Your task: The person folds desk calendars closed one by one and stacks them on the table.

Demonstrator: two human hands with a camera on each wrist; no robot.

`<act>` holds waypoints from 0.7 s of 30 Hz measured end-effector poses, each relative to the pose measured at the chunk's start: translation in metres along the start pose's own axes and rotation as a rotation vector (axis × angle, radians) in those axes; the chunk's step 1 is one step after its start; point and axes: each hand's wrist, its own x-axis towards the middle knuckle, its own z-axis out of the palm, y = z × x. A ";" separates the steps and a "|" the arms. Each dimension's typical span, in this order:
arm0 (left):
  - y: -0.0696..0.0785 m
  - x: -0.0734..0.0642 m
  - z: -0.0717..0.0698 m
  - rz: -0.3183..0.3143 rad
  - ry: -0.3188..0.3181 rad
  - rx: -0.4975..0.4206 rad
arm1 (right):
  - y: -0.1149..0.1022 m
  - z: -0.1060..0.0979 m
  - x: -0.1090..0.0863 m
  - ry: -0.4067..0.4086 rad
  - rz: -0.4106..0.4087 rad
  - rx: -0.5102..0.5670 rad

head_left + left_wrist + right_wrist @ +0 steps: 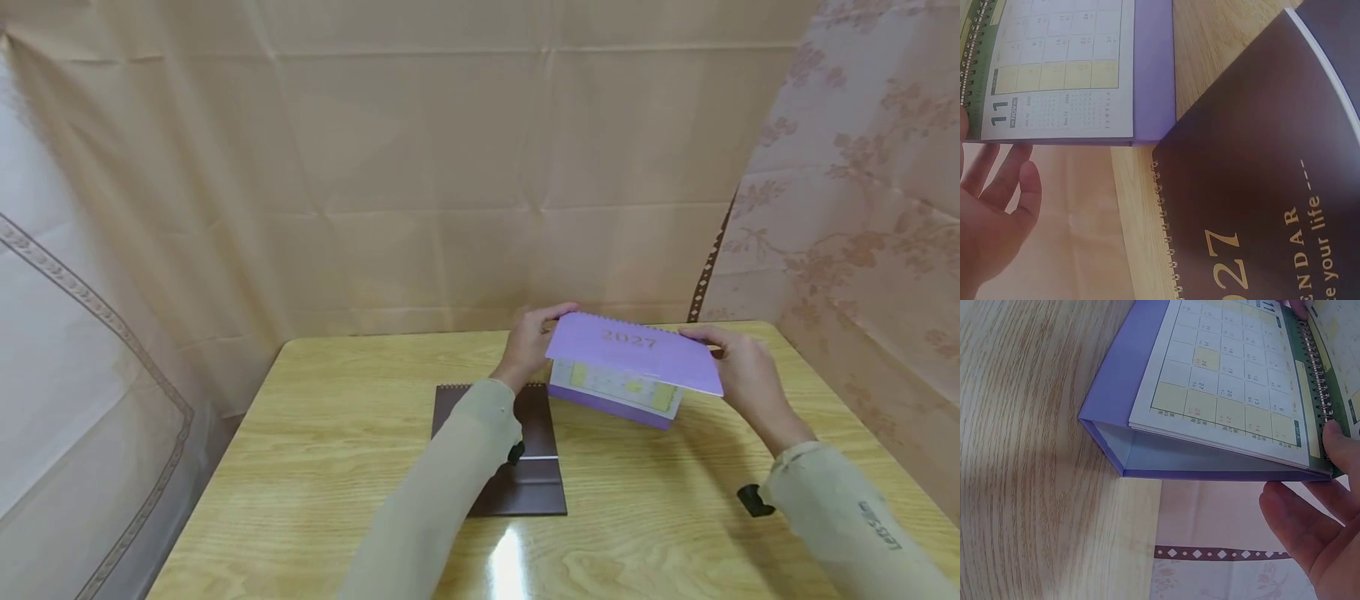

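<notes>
A purple desk calendar (pixel 626 342) with a spiral along its top edge tilts in both hands over the table's right half. Its cover reads 2027 and stands away from the November page (pixel 1063 56) beneath. At the top left corner, my left hand (pixel 522 350) grips the spiral edge, its fingers behind the stand in the left wrist view. My right hand (pixel 750 375) pinches the opposite corner, the thumb (pixel 1338 444) on the spiral and the other fingers behind. The folded purple base (pixel 1110 381) shows as a hollow wedge in the right wrist view.
Under my left forearm lies a dark brown spiral calendar (pixel 542 425) with gold lettering, partly covered by the sleeve. The wooden table (pixel 337 433) ends at a beige cloth (pixel 420 167) behind. A floral cloth (pixel 870 250) hangs along the right side.
</notes>
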 end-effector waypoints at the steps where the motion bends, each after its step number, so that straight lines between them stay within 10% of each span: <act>1: -0.001 0.000 0.000 -0.001 -0.009 -0.013 | 0.000 0.000 0.000 0.000 -0.005 0.002; 21: -0.010 0.008 -0.009 0.060 -0.130 0.058 | 0.002 0.003 0.004 0.034 -0.034 -0.053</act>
